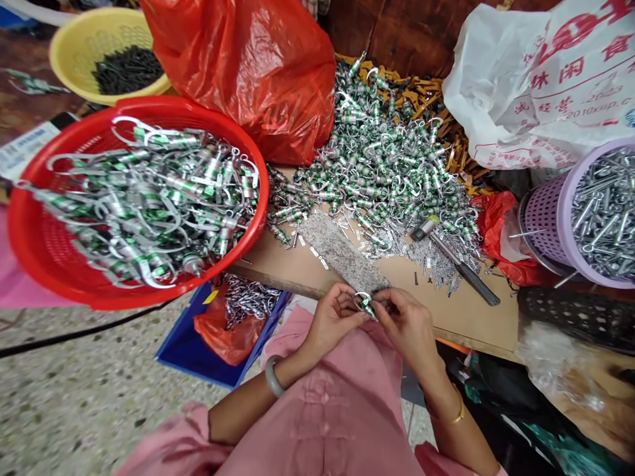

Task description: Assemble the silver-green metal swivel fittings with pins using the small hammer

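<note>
Both of my hands meet at the near edge of the wooden board [461, 311]. My left hand [333, 317] and my right hand [404, 322] pinch the same small silver clip with a green band [366, 303], fingers closed round it. Just beyond my fingers lies a grey stone slab [342, 254]. A hammer [454, 259] rests on the board to the right, beside scattered small metal strips. Further back spreads a big pile of the same green and silver clips [384, 155].
A red basket [34, 248] of finished clips sits at left, a yellow basket [74, 39] behind it. A red plastic bag [258, 66], a white bag [540, 86], a purple basket [548, 211] of metal pins and a blue bin [183, 344] surround the board.
</note>
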A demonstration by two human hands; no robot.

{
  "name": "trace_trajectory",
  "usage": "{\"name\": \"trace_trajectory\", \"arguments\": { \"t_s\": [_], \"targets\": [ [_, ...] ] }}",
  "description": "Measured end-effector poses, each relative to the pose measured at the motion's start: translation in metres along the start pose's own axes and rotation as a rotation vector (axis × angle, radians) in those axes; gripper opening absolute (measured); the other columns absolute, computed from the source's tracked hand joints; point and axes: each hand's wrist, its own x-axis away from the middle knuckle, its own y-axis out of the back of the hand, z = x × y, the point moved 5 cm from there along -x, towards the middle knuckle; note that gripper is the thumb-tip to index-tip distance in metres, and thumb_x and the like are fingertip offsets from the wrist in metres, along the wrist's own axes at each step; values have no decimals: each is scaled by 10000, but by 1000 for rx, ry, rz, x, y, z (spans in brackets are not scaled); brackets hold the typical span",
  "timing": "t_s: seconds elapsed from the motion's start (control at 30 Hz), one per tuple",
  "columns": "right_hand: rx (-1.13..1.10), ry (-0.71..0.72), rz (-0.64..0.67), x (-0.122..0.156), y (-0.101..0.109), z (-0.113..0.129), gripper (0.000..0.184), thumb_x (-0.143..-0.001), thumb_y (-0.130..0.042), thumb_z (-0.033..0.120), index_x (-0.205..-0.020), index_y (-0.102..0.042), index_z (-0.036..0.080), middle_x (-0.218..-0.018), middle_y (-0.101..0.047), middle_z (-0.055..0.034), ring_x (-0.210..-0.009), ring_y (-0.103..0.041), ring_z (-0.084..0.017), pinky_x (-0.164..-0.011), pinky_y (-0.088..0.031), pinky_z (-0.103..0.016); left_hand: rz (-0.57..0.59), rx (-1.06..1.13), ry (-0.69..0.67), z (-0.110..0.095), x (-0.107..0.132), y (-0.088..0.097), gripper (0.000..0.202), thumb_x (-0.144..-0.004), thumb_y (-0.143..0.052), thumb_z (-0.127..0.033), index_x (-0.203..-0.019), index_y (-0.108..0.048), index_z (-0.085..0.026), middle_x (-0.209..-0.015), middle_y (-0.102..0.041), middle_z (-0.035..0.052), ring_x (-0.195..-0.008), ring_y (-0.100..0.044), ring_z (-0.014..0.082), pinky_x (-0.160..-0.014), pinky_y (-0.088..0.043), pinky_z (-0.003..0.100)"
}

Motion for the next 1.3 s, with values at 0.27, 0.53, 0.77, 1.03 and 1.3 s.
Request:
{"name": "trace_trajectory", "arguments": {
  "t_s": [0.27, 0.53, 0.77, 1.03, 1.3],
  "targets": [
    [424, -104, -369, -75, 78, -88, 240, -946, -582, 307, -1015, -719, 122, -1027, -638, -181, -1029, -536, -306, -875, -409, -449, -5, -17, 4, 1, -4, 5, 494, -557, -956, -256, -865, -575, -194, -758, -727, -15, -691, -672, 126, -658, -532, 222],
    [340, 48, -165, -52, 68, -62, 271, -1018, -505, 332, -1178, -678, 198, -936, -704, -84, -797, -631, -210, -726, -474, -330, -14, -27, -2, -4, -3, 2, 489, -550, -955, -252, -856, -579, -190, -738, -721, -16, -666, -669, 126, -623, -532, 213],
    [86, 283, -364, 42, 41, -16, 389, -975, -537, 152, -1304, -657, 319, -1023, -729, -81, -898, -706, -226, -730, -570, -363, -15, -41, 4, -3, -3, 2, 489, -546, -957, -258, -851, -581, -193, -740, -728, -10, -654, -667, 130, -611, -517, 216],
    [21, 182, -615, 37, 58, -40, 311, -942, -611, 161, -1205, -728, 280, -997, -735, -75, -874, -695, -209, -757, -557, -344, -4, -17, -25, -25, 4, 3, 516, -497, -981, -221, -841, -598, -188, -724, -714, -19, -621, -649, 117, -566, -503, 193],
    [-54, -137, -499, -37, 67, -117, 407, -950, -554, 421, -1201, -738, 159, -1135, -757, -134, -985, -696, -260, -892, -529, -411, -92, 25, -494, -105, 11, 2, 383, -879, -647, -597, -1055, -625, -259, -874, -741, 31, -722, -697, 197, -634, -570, 310]
  ]
}}
